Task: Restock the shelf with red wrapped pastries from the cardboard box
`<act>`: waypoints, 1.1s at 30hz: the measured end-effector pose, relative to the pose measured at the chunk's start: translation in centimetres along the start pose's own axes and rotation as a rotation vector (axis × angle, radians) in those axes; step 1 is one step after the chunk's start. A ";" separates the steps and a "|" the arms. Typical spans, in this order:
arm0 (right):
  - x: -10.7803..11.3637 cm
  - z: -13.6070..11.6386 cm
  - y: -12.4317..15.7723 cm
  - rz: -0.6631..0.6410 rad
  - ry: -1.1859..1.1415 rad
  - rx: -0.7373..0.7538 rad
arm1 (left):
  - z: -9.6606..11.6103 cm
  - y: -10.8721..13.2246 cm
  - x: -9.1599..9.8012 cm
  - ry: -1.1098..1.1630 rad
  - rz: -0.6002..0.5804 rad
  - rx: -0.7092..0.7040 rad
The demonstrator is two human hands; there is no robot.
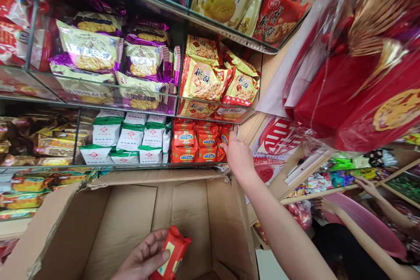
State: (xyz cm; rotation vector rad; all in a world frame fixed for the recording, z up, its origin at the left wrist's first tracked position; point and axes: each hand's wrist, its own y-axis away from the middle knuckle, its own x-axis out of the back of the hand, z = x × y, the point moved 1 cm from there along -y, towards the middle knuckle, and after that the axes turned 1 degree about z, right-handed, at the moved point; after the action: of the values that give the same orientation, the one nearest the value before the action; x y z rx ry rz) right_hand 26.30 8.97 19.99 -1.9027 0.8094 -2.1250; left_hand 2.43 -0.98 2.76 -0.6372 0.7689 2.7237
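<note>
My left hand is closed on a small red snack packet with a pale label, held above the open cardboard box. Reaching to the lower shelf, my right hand has its fingers curled at a red snack packet at the right end of a stack. Part of its grip is hidden. The stacked red packets fill the compartment beside that hand. To their left stand white packets with green edges.
Glass-fronted shelves hold yellow-red packets and purple-cream packets. Red tasselled decorations in clear plastic hang at the right. Below them, another person's arms are near a pink basin.
</note>
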 end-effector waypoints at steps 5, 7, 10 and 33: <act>-0.5 -1.1 5.8 -0.075 -0.450 0.098 | 2.6 -0.7 -0.7 -0.128 -0.030 -0.129; -1.5 -2.2 8.7 -0.319 -0.833 0.165 | 4.3 -0.6 -1.7 -0.203 -0.015 -0.164; -2.7 -3.6 11.8 -0.675 -1.292 0.158 | 6.3 0.0 -3.3 -0.263 0.009 -0.229; -2.4 -3.5 15.5 -0.233 -1.585 0.196 | 6.6 2.2 -3.9 0.065 -0.099 -0.229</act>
State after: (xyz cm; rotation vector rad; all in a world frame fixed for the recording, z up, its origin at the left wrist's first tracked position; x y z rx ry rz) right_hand 19.86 -1.94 10.04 -2.6585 -0.0105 -0.2022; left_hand 2.83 0.33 10.61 -0.7931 0.4294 2.7330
